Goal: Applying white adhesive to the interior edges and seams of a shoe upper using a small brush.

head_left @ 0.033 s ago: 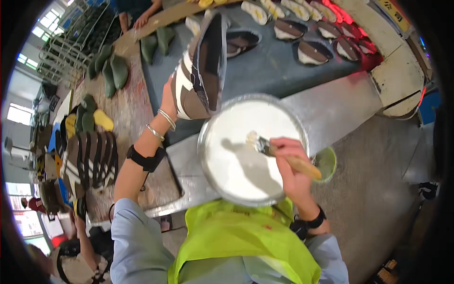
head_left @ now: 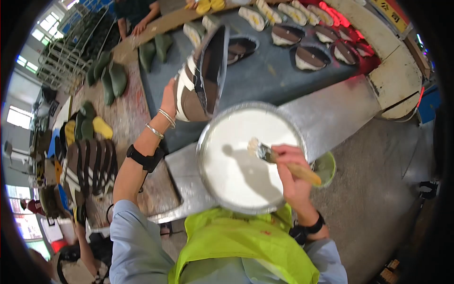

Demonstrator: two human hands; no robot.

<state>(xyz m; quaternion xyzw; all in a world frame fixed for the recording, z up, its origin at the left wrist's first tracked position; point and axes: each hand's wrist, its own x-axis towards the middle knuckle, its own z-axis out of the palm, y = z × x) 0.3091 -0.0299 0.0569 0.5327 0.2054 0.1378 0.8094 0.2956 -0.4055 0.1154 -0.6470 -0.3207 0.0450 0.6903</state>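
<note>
My left hand (head_left: 169, 100) is closed on a brown shoe upper (head_left: 189, 102) with white stripes, its open side turned to the right and its toe end near the pot. In my right hand (head_left: 294, 180) is a paintbrush (head_left: 302, 173) with a wooden handle, its bristles coated white. The brush hangs over a wide round metal pot (head_left: 204, 182) filled with white liquid (head_left: 236, 170), and both cast shadows on the liquid. Whether the bristle tips touch the liquid I cannot tell.
A dark conveyor belt (head_left: 265, 75) carries brown uppers (head_left: 309, 57) and pale insoles (head_left: 251, 18). Green shoe lasts (head_left: 118, 78) and a stack of striped uppers (head_left: 90, 163) lie on the wooden table (head_left: 130, 111) at left. A green bucket (head_left: 326, 168) stands beside the pot. Other people work nearby.
The view has shifted slightly, and the pot sits a little lower in it. The upper in my left hand has tilted a little. Both hands keep their hold.
</note>
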